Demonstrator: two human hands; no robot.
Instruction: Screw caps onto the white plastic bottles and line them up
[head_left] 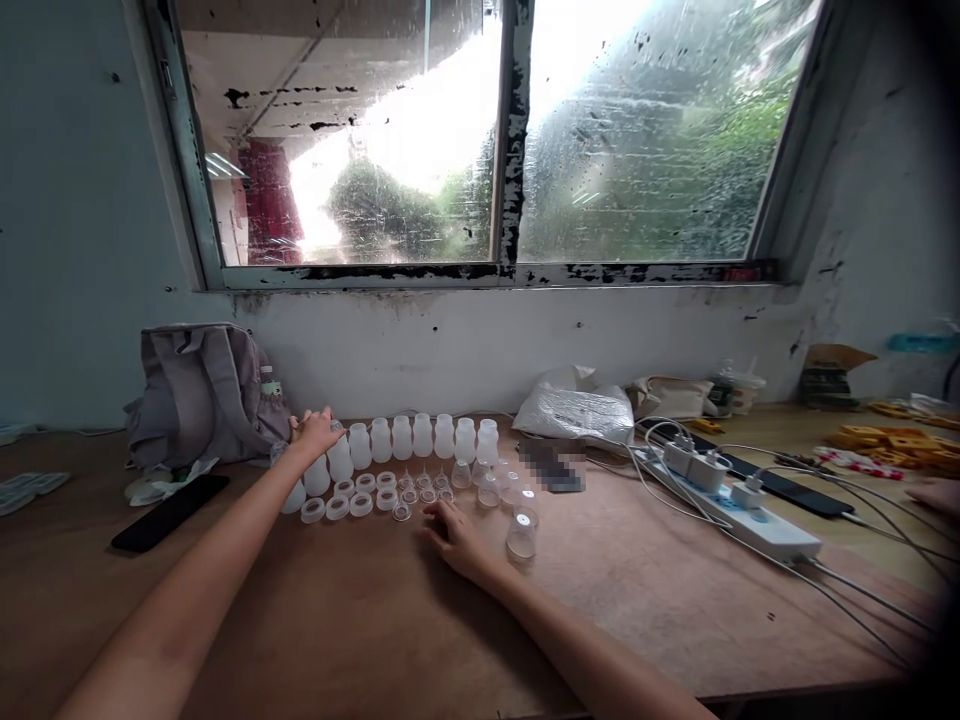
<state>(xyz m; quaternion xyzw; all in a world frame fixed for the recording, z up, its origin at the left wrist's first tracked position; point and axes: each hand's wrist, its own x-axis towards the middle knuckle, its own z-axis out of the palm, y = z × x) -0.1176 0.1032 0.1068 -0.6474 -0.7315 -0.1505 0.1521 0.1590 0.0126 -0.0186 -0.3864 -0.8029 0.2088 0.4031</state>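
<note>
Frosted, waisted feeding bottles [381, 440] stand in a row by my left hand [316, 437] — its grip I cannot tell; my right hand [454, 540], fingers loosely parted, rests near clear teats [427, 493].

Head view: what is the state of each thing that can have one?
Bottles: upright, in a row
White rings: lying flat
Small clear pieces: tips upward
Clear covers: apparently open side down
Black phone: lying flat
Backpack: upright
Power strip: chargers plugged in
Left hand: at bottles, grip unclear
Right hand: fingers bent, grip unclear
</note>
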